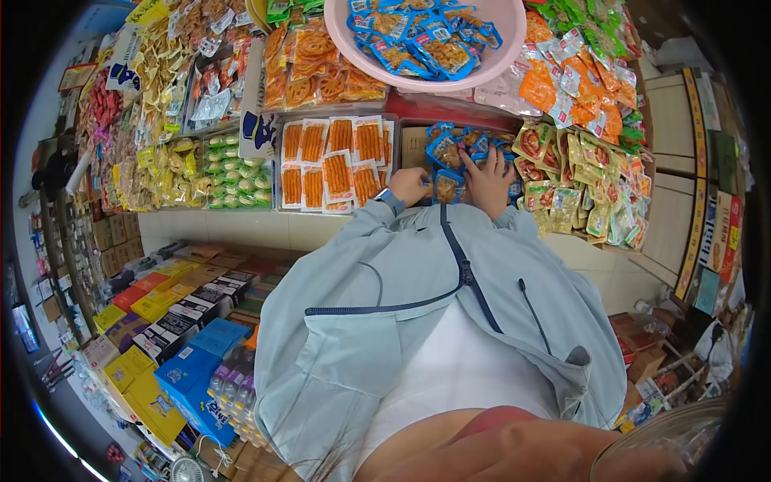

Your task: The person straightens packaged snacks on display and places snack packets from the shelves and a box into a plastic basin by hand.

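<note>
Several small blue snack packets (pixel 444 149) with brown contents lie in an open cardboard compartment in front of me. My right hand (pixel 488 183) rests on them, palm down, with its fingers stretched out and spread. At the near left side of the compartment is my left hand (pixel 409 186), a watch (pixel 390 201) on its wrist. Its fingers are curled in and closed at the edge of a blue snack packet (pixel 447 186); the fingertips are partly hidden. Bare cardboard (pixel 414 146) shows at the compartment's left end.
A pink basin (pixel 514 50) holding more blue packets stands beyond the compartment. Orange stick snacks (pixel 323 165) lie to the left, gold packets (pixel 564 173) to the right. Other bagged snacks fill the display. Boxes (pixel 197 369) are stacked at the lower left.
</note>
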Demonstrator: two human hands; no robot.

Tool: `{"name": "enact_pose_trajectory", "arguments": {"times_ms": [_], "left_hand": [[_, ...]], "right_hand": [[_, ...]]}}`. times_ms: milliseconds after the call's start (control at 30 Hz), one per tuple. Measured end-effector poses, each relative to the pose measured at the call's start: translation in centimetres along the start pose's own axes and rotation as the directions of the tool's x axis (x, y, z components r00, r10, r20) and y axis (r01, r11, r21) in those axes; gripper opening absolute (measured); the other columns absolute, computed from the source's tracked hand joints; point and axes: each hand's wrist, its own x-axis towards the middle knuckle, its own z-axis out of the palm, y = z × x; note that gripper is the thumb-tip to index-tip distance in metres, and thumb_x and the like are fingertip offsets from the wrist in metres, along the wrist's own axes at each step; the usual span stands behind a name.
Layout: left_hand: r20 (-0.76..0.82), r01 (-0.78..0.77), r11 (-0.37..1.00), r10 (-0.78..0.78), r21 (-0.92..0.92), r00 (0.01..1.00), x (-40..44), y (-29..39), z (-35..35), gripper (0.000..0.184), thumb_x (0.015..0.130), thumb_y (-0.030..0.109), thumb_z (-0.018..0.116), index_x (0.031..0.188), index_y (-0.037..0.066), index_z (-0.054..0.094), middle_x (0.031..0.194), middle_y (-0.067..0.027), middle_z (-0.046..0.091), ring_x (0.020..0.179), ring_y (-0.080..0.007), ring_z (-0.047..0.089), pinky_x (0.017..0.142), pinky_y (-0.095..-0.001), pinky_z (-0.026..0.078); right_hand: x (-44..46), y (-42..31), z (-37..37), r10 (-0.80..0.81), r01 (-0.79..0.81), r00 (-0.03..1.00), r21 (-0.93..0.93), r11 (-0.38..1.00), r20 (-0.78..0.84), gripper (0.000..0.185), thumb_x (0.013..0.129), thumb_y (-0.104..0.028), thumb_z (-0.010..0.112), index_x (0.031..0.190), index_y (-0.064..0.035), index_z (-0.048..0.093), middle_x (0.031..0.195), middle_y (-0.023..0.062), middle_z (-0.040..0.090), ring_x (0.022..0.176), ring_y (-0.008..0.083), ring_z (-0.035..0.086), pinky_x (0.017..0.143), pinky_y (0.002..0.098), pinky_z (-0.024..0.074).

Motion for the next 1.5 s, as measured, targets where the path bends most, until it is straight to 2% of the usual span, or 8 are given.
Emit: {"name": "enact_pose_trajectory", "arguments": {"times_ms": [300, 433, 567, 700, 833, 933, 1067, 1500], "left_hand": [[-0.269, -0.312, 0.579, 0.162, -0.753, 0.949, -3.2, 7.5, -15.6, 0.018, 0.084, 0.006, 0.070, 0.101, 0.001, 0.066, 0.086, -0.0024, 0.068, 0.080, -0.0114, 0.064, 0.074, -0.0280, 0.052], [-0.579, -0.576, 0.284, 0.081, -0.767, 0.811, 1.3, 8.7, -20.2, 0.026, 0.087, 0.003, 0.067, 0.111, -0.003, 0.061, 0.110, -0.0125, 0.066, 0.092, -0.0160, 0.065, 0.081, -0.0289, 0.055], [-0.698, -0.629, 0.405, -0.035, -0.664, 0.715, 6.5, 9.8, -21.3, 0.031, 0.089, 0.005, 0.062, 0.118, -0.004, 0.060, 0.110, -0.0134, 0.066, 0.094, -0.0196, 0.067, 0.080, -0.0293, 0.056], [-0.603, -0.527, 0.572, 0.069, -0.629, 0.795, 3.4, 10.9, -18.8, 0.022, 0.094, 0.010, 0.055, 0.110, -0.002, 0.063, 0.100, -0.0111, 0.069, 0.088, -0.0170, 0.068, 0.070, -0.0252, 0.054], [-0.039, -0.196, 0.692, 0.236, -0.695, 0.971, 0.5, 7.9, -13.0, 0.021, 0.097, 0.021, 0.054, 0.101, 0.003, 0.064, 0.088, -0.0074, 0.069, 0.071, -0.0116, 0.065, 0.058, -0.0250, 0.050], [-0.171, -0.228, 0.968, 0.209, -0.104, 0.963, 1.6, 1.4, -3.1, 0.031, 0.090, 0.028, 0.063, 0.111, 0.006, 0.067, 0.097, -0.0142, 0.070, 0.087, -0.0240, 0.068, 0.072, -0.0350, 0.053], [-0.114, -0.164, 0.742, 0.309, 0.650, 0.944, -0.1, -0.6, 2.2, 0.032, 0.074, 0.030, 0.070, 0.097, 0.009, 0.066, 0.101, -0.0132, 0.064, 0.096, -0.0304, 0.061, 0.082, -0.0434, 0.044], [0.173, -0.126, 0.772, 0.021, 0.623, 0.985, -0.4, -0.3, 0.4, 0.043, 0.074, 0.029, 0.071, 0.108, 0.005, 0.062, 0.109, -0.0190, 0.061, 0.101, -0.0369, 0.063, 0.087, -0.0493, 0.048]], "right_hand": [[0.1, 0.1, 0.1, -0.001, 0.001, 1.000, 0.004, 1.000, -0.008, 0.060, 0.084, -0.034, 0.069, 0.140, -0.0429, 0.047, 0.148, 0.0218, 0.035, 0.131, 0.0370, 0.038, 0.098, 0.0627, 0.0315], [0.0, 0.1, 0.4, -0.003, 0.003, 1.000, 0.004, 1.000, -0.012, 0.061, 0.084, -0.035, 0.069, 0.140, -0.0432, 0.047, 0.148, 0.0220, 0.036, 0.131, 0.0375, 0.038, 0.098, 0.0623, 0.0316], [0.1, 0.3, 0.4, -0.012, 0.012, 1.000, -0.008, 1.000, -0.018, 0.061, 0.084, -0.036, 0.069, 0.140, -0.0432, 0.047, 0.147, 0.0227, 0.037, 0.130, 0.0377, 0.039, 0.097, 0.0622, 0.0320], [0.1, 0.3, 0.2, -0.006, 0.006, 1.000, -0.006, 1.000, -0.012, 0.060, 0.084, -0.037, 0.069, 0.140, -0.0428, 0.047, 0.147, 0.0231, 0.038, 0.130, 0.0379, 0.040, 0.097, 0.0624, 0.0327], [0.1, 0.2, -0.1, -0.023, 0.023, 0.999, 0.000, 1.000, -0.048, 0.061, 0.084, -0.037, 0.070, 0.140, -0.0426, 0.047, 0.146, 0.0229, 0.038, 0.129, 0.0379, 0.041, 0.097, 0.0621, 0.0333], [0.1, 0.1, 0.0, -0.011, 0.011, 0.999, -0.006, 1.000, -0.037, 0.062, 0.083, -0.036, 0.070, 0.140, -0.0428, 0.047, 0.146, 0.0227, 0.038, 0.128, 0.0375, 0.041, 0.097, 0.0617, 0.0335], [0.1, 0.2, 0.0, -0.015, 0.015, 0.999, 0.006, 1.000, -0.037, 0.061, 0.083, -0.034, 0.071, 0.139, -0.0423, 0.048, 0.146, 0.0215, 0.037, 0.130, 0.0370, 0.039, 0.098, 0.0608, 0.0316], [0.1, 0.3, 0.0, -0.020, 0.020, 1.000, 0.000, 1.000, -0.024, 0.058, 0.085, -0.035, 0.069, 0.139, -0.0422, 0.049, 0.146, 0.0230, 0.038, 0.130, 0.0375, 0.040, 0.098, 0.0614, 0.0321]]}}
